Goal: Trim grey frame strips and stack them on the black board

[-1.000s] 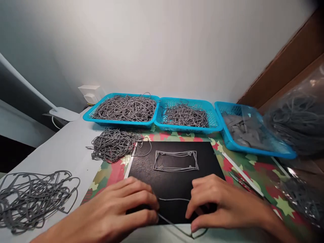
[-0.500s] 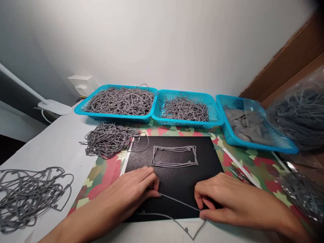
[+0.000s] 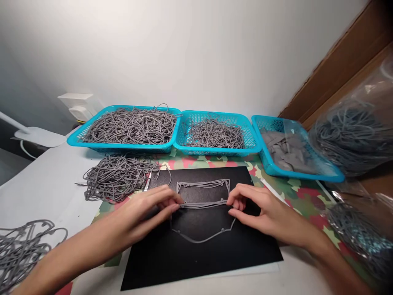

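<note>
My left hand (image 3: 161, 209) pinches one corner of a thin grey rubber gasket (image 3: 199, 242) between thumb and fingers. Its other upper corner is in the closed fingertips of my right hand (image 3: 256, 207). The gasket's near side sags toward me in a curve, and small loops show near its corners. Its far side lies along the near edge of a rectangular stack of similar gaskets (image 3: 202, 184); whether they touch, I cannot tell. A black board (image 3: 196, 264) lies under the stack and both hands.
Two blue baskets (image 3: 123, 146) (image 3: 217, 151) of tangled grey gaskets stand along the wall. Flat grey pieces fill a third basket (image 3: 301, 175) at right. Loose gasket piles (image 3: 118, 176) (image 3: 24, 246) lie at left; clear bags (image 3: 353, 135) are at right.
Both hands have moved away from me with the gasket, from the near part of the board to the stack's near edge. The gasket is now spread more evenly between them. The view has shifted slightly.
</note>
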A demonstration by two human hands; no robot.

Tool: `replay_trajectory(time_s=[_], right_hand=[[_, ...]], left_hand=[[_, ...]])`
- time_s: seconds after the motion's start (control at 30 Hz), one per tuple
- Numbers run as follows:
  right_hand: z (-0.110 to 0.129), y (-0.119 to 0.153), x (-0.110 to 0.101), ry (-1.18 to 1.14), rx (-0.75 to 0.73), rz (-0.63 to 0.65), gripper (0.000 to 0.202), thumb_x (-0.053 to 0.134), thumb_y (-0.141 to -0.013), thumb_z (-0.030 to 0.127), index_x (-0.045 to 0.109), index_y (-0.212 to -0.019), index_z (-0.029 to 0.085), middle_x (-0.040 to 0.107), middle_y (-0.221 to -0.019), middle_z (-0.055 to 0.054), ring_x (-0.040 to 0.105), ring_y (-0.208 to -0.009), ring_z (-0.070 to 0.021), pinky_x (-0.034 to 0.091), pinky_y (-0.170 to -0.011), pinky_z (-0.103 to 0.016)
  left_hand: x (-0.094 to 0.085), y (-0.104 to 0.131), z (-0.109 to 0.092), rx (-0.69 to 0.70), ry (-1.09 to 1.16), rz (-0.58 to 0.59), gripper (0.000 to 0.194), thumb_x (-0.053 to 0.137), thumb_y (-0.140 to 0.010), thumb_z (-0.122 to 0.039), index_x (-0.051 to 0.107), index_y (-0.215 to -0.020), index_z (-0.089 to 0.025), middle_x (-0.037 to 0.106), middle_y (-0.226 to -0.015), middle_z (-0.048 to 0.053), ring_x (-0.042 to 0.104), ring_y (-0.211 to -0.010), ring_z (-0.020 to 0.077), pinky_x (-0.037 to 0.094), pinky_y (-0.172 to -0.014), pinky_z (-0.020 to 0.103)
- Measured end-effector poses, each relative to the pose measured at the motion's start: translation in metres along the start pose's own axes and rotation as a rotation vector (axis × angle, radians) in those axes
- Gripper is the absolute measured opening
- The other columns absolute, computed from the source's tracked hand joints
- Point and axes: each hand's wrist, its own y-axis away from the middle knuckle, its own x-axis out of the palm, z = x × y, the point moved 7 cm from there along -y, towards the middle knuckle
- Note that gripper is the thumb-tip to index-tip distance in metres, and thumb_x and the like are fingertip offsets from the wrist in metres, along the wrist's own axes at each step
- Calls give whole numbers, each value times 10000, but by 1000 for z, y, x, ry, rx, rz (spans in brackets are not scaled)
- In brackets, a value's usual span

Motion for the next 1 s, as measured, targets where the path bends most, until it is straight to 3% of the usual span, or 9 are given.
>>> replay_trajectory(time_s=[0.13, 0.3, 0.57, 0.7, 1.0], right_hand=[[-5, -4, -2, -2, 20, -30, 58, 692, -1138, 282, 739, -1171, 284, 741, -1062, 10, 702, -948, -178, 561, -891, -304], [-17, -7, -4, -114, 100, -66, 217, 687, -1167, 478, 812, -1195, 303, 767, -1126, -16, 698, -1027, -192, 558, -939, -302], [-46, -14, 9, -602, 334, -75, 426, 873, -1012, 616, 743, -1014, 211, 719, -803, 27, 692, -630, -118, 580, -631, -234], [-43, -17, 16, -637, 332, -88, 471, 811, -1049, 657, 683, -1035, 203, 710, -735, 44, 582, -480, -74, 503, -481, -194], [-52, -19, 15, -534, 291, -300, 522, 802, -1023, 704, 703, -1054, 192, 630, -725, 75, 544, -431, -54, 500, -415, -174]], left_hand=[[8, 6, 19, -55, 111, -31, 293, 525, -1213, -513, 737, -1179, -313, 796, -996, -10, 760, -907, 205, 582, -843, 278], [24, 10, 42, -216, 372, 9, 356, 542, -1198, -606, 689, -1156, -285, 789, -908, -15, 740, -845, 185, 579, -784, 264], [27, 0, 38, -290, 572, -132, 416, 699, -1088, -651, 644, -999, -248, 691, -696, -48, 660, -592, 146, 534, -558, 226], [28, -3, 41, -315, 596, -168, 445, 694, -1074, -680, 650, -1021, -240, 665, -661, -62, 611, -496, 119, 497, -494, 206], [18, -18, 34, -281, 495, -323, 376, 690, -1049, -604, 665, -970, -237, 500, -559, -107, 422, -413, 93, 328, -380, 184]])
